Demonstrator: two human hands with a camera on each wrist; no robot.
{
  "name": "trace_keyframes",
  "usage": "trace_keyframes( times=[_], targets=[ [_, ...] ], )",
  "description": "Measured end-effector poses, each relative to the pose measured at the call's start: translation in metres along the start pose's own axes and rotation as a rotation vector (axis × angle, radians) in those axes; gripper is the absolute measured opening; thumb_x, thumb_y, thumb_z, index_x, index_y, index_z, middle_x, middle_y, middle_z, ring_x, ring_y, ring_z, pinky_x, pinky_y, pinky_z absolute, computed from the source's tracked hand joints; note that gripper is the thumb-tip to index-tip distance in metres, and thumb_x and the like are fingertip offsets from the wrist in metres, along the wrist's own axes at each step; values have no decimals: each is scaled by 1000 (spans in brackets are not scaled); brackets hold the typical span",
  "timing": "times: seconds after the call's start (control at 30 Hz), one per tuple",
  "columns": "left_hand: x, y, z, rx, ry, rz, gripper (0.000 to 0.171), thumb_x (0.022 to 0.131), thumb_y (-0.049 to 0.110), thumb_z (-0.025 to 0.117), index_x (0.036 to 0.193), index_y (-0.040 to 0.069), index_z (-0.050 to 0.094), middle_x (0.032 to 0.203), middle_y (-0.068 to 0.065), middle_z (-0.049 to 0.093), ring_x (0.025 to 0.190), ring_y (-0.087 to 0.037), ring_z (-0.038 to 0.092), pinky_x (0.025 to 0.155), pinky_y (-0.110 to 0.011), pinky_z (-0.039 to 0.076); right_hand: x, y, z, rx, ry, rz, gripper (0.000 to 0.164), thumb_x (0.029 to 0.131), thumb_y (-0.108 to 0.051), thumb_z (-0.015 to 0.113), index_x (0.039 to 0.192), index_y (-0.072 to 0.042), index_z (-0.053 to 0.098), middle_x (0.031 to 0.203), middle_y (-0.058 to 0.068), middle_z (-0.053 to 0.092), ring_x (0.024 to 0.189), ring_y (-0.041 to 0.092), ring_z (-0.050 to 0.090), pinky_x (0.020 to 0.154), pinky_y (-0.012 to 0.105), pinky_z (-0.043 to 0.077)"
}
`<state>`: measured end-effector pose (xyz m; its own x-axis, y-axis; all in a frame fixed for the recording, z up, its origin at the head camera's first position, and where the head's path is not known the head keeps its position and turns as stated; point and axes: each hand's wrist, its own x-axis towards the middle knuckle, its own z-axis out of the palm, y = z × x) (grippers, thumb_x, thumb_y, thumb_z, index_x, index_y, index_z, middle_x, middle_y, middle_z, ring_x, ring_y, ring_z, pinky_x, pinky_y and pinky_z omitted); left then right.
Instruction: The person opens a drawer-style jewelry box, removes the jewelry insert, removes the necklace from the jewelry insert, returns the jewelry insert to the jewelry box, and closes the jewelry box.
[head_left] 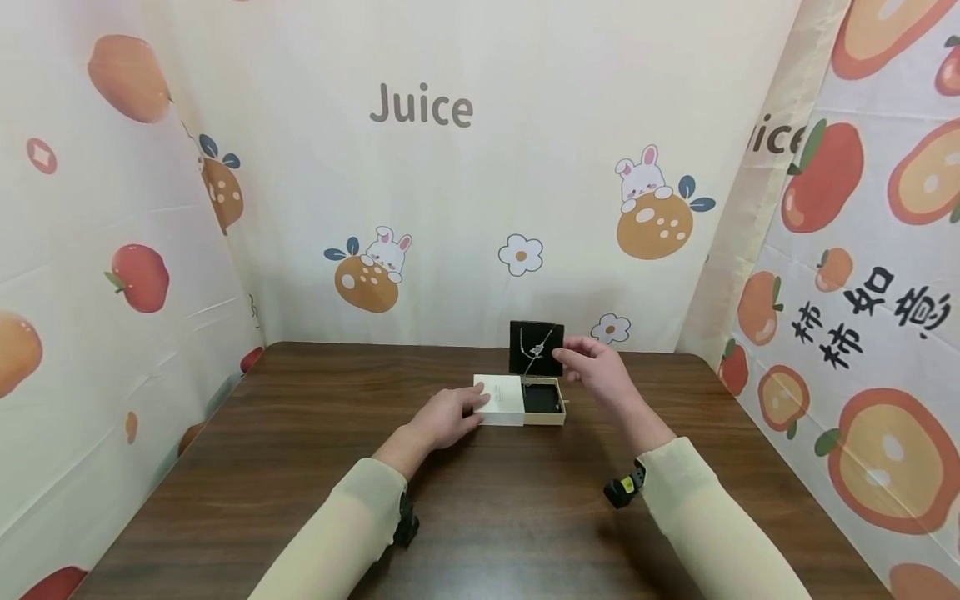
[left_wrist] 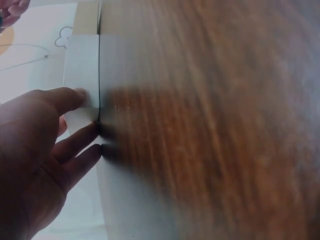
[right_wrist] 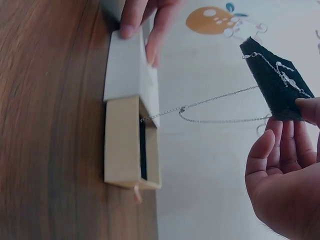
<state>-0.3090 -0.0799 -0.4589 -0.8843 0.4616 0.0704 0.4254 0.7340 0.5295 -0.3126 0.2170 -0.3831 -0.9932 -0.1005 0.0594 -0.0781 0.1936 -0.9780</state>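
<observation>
Behind, fruit-print cloth [head_left: 562, 167]. On wood table [head_left: 315, 517], twd far edge: box [head_left: 501, 400], cream tray [right_wrist: 120, 142] part out of white sleeve [right_wrist: 125, 75]. Prob light, stiff card; grip by sides, don't crush. Sleeve gripped at L end by L hand [head_left: 448, 414]. Black insert [right_wrist: 277, 100] pinched at R edge by R hand [head_left: 600, 371], above tray. Prob light, soft-faced; edge hold best. On insert: silver necklace [right_wrist: 286, 78], likely slippery, fragile; lift w/ insert, not by chain. In the way: loose chain, from insert down to tray; can't tell if snagged. Tiny pull tab [right_wrist: 137, 194] at tray's outer end, blurry.
</observation>
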Motion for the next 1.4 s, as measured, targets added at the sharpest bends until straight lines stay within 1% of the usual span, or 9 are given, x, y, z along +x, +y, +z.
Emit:
trace_keyframes(
  times=[0.17,0.33,0.63,0.77,0.87,1.0,1.07,1.23,1.4],
  targets=[
    [1,0,-1,-3,1,-2,48,110,21,69,157,14,62,172,-6,48,158,-28,50,128,-49,44,-6,-16,8,25,-30,-33,20,107,-27,73,121,-13,70,108,-7,66,87,10,61,81,22,57],
    [2,-1,-2,-15,12,9,47,109,19,71,155,12,64,171,-8,50,156,-29,52,127,-50,45,-11,-30,20,74,-60,-82,7,106,-19,74,112,-15,72,97,-7,65,76,9,60,76,22,57],
    [6,-2,-4,10,16,26,45,107,17,73,151,11,67,168,-11,54,152,-32,57,126,-52,47,-20,-43,32,101,-103,-136,3,105,-11,71,108,-12,73,96,-5,64,76,13,60,73,23,56],
    [8,-1,-6,2,9,42,40,107,15,73,147,13,69,163,-11,59,139,-31,66,120,-51,53,-23,-44,36,118,-116,-141,3,106,-12,71,108,-13,73,96,-5,64,77,12,60,76,24,57],
    [7,-1,-7,-11,1,44,41,107,15,73,148,12,69,163,-12,58,137,-31,67,119,-51,54,-23,-44,38,117,-115,-132,3,107,-15,71,109,-14,73,98,-4,64,78,15,62,77,25,58],
    [6,-1,-7,-19,-6,32,44,108,16,72,151,13,66,168,-12,55,146,-32,62,122,-52,51,-24,-44,39,111,-111,-120,5,107,-17,71,111,-14,72,98,-4,64,80,16,62,79,25,58],
    [5,-1,-7,-22,-11,32,43,108,16,71,151,13,65,168,-12,54,147,-32,62,123,-52,51,-25,-45,40,114,-109,-116,5,107,-17,71,111,-14,72,98,-4,64,79,14,62,79,25,58],
    [3,-3,-7,-19,-17,59,49,107,15,71,156,13,62,170,-12,51,154,-32,55,126,-52,47,-26,-45,42,121,-114,-111,5,107,-16,71,111,-14,72,99,-5,65,80,15,62,78,25,57],
    [-2,-8,-7,-27,-5,64,64,107,20,73,167,16,49,179,-12,37,162,-33,44,130,-53,42,-28,-45,42,124,-105,-88,6,108,-18,71,112,-14,71,100,-4,64,82,19,62,79,26,57]
  ],
)
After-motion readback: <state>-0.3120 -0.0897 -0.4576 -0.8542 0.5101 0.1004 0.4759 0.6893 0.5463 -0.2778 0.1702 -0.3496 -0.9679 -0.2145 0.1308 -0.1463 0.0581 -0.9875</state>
